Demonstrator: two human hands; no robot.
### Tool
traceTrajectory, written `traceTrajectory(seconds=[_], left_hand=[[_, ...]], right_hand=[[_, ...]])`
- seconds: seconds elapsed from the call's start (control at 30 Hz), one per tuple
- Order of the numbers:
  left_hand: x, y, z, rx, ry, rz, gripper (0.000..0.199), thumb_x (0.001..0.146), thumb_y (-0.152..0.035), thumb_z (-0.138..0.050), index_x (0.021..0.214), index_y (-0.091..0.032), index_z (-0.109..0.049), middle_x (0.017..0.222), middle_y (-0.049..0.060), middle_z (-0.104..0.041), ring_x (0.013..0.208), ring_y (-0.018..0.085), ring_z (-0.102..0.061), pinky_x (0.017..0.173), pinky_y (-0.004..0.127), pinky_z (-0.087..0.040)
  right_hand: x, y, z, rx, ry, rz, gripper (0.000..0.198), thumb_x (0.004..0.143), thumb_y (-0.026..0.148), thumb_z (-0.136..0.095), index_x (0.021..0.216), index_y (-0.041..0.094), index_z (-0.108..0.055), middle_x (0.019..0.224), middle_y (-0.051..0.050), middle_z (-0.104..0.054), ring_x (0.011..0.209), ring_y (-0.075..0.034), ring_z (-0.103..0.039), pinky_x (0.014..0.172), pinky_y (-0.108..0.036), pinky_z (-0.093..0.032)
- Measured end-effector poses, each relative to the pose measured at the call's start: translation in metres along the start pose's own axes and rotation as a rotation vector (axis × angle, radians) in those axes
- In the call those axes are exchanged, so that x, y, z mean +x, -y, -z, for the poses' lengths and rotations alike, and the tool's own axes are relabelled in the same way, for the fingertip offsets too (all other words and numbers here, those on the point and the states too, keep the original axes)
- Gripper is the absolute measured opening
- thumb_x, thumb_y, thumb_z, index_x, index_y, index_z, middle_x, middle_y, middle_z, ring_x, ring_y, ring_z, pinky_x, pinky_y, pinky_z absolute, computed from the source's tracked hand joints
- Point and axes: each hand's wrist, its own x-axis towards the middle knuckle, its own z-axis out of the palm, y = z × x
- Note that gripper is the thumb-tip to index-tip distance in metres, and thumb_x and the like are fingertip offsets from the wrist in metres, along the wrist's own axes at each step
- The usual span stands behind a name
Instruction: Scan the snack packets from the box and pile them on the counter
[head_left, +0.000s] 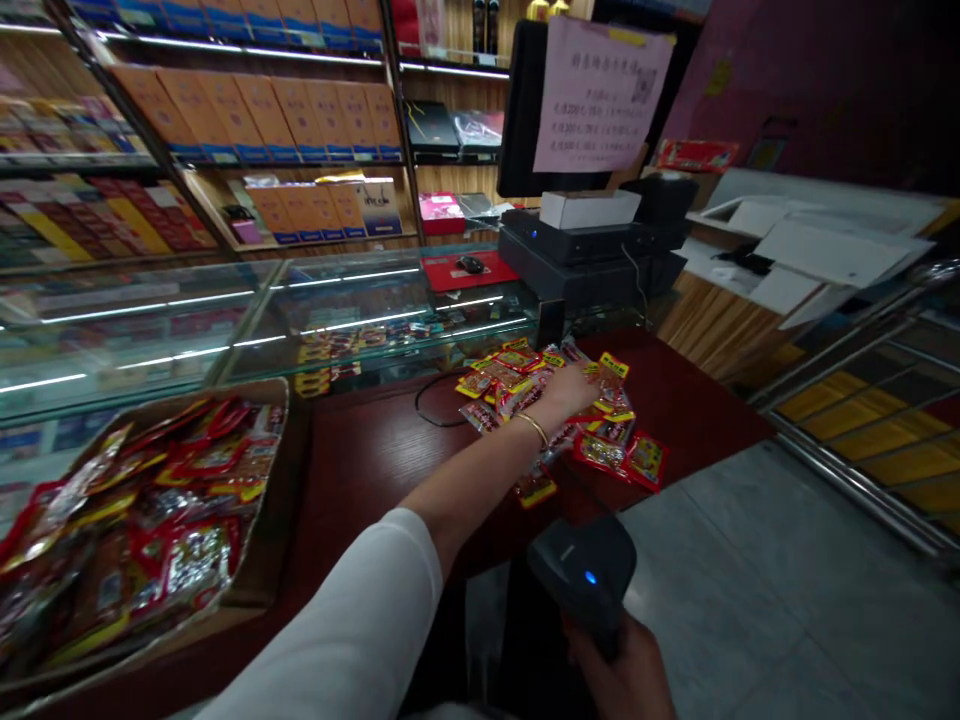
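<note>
Carton [262,572] stands left; cable [422,408] lies beside packets [510,372], glossy, red-yellow, heaped on bench [367,450]. Left hand [574,388] overlies packets, grip indeterminable; right hand [626,668] clasps scanner [581,560].

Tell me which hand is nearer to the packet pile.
Left. The left hand is at the packet pile; the right hand is apart from it, nearer the body, holding the scanner.

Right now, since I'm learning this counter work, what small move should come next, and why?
Perhaps lift one snack packet toward the barcode scanner: the left hand is among the loose packets, and the right hand holds the scanner.
</note>
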Motion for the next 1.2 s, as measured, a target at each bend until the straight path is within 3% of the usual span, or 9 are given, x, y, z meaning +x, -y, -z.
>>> traceTrajectory(seconds=[0.17, 0.27, 0.4, 0.53, 0.67, 0.83, 0.93, 1.07, 1.2], left_hand=[[-0.126, 0.01, 0.097, 0.221, -0.148, -0.136, 0.038, 0.094, -0.028, -0.058, 0.13, -0.02, -0.07, 0.12, 0.01, -0.076, 0.107, 0.026, -0.071, 0.097, 0.034, -0.051], [-0.223, 0.032, 0.171, 0.319, -0.361, -0.057, 0.035, 0.095, -0.03, -0.057, 0.125, -0.022, -0.072, 0.122, 0.006, -0.075, 0.104, 0.022, -0.071, 0.096, 0.031, -0.052], [-0.337, 0.074, 0.269, 0.697, -0.59, 0.329, 0.036, 0.094, -0.031, -0.054, 0.124, -0.021, -0.072, 0.122, 0.008, -0.075, 0.112, 0.026, -0.07, 0.102, 0.036, -0.05], [-0.4, 0.109, 0.323, 0.98, -0.385, 0.811, 0.042, 0.095, -0.044, -0.051, 0.118, -0.017, -0.071, 0.112, 0.016, -0.076, 0.107, 0.035, -0.071, 0.092, 0.042, -0.053], [-0.414, 0.127, 0.316, 1.087, -0.263, 0.853, 0.048, 0.088, -0.05, -0.062, 0.115, -0.011, -0.066, 0.115, 0.023, -0.073, 0.11, 0.038, -0.068, 0.093, 0.042, -0.051], [-0.406, 0.146, 0.298, 0.962, -0.359, 0.77, 0.051, 0.077, -0.032, -0.072, 0.123, -0.012, -0.061, 0.11, 0.018, -0.075, 0.106, 0.033, -0.07, 0.09, 0.037, -0.05], [-0.408, 0.145, 0.301, 0.588, -0.534, 0.738, 0.037, 0.072, -0.037, -0.073, 0.102, -0.015, -0.07, 0.085, 0.007, -0.076, 0.087, 0.029, -0.071, 0.078, 0.034, -0.053], [-0.41, 0.113, 0.297, -0.097, -0.884, 0.452, 0.043, 0.068, -0.043, -0.074, 0.1, -0.013, -0.072, 0.085, 0.004, -0.076, 0.083, 0.024, -0.071, 0.078, 0.034, -0.056], [-0.383, 0.081, 0.255, -0.576, -0.819, 0.222, 0.047, 0.069, -0.032, -0.077, 0.113, -0.016, -0.068, 0.097, 0.006, -0.077, 0.088, 0.023, -0.073, 0.079, 0.032, -0.058]], right_hand=[[-0.004, -0.018, -0.003, -0.078, 0.141, -0.012, 0.051, 0.078, 0.071, -0.066, 0.07, 0.022, -0.077, 0.062, -0.008, -0.078, 0.052, -0.027, -0.074, 0.048, -0.029, -0.058], [0.001, -0.018, -0.015, -0.059, 0.172, -0.011, 0.059, 0.077, 0.079, -0.063, 0.075, 0.022, -0.079, 0.065, -0.007, -0.079, 0.059, -0.027, -0.077, 0.054, -0.029, -0.06], [0.002, 0.009, -0.032, -0.028, 0.155, 0.04, 0.061, 0.085, 0.079, -0.054, 0.072, 0.023, -0.075, 0.064, -0.006, -0.077, 0.062, -0.025, -0.075, 0.061, -0.029, -0.058], [0.0, 0.028, -0.041, 0.053, 0.159, 0.082, 0.056, 0.085, 0.076, -0.06, 0.075, 0.023, -0.074, 0.067, -0.007, -0.077, 0.065, -0.025, -0.075, 0.061, -0.028, -0.057], [-0.001, 0.023, -0.046, 0.067, 0.229, 0.153, 0.051, 0.086, 0.07, -0.064, 0.077, 0.021, -0.075, 0.065, -0.006, -0.076, 0.061, -0.023, -0.075, 0.058, -0.027, -0.058], [-0.004, 0.021, -0.049, 0.054, 0.276, 0.197, 0.048, 0.086, 0.067, -0.065, 0.078, 0.021, -0.076, 0.066, -0.006, -0.077, 0.06, -0.023, -0.076, 0.056, -0.025, -0.059], [-0.008, 0.028, -0.048, 0.045, 0.238, 0.194, 0.052, 0.086, 0.071, -0.063, 0.077, 0.021, -0.076, 0.063, -0.006, -0.075, 0.056, -0.022, -0.073, 0.056, -0.027, -0.058], [-0.008, 0.025, -0.045, -0.009, 0.196, 0.158, 0.057, 0.086, 0.075, -0.058, 0.074, 0.022, -0.075, 0.064, -0.007, -0.076, 0.059, -0.024, -0.073, 0.058, -0.029, -0.058], [-0.005, 0.016, -0.046, -0.029, 0.239, 0.144, 0.054, 0.085, 0.073, -0.061, 0.072, 0.022, -0.074, 0.063, -0.006, -0.076, 0.059, -0.024, -0.075, 0.056, -0.029, -0.058]])
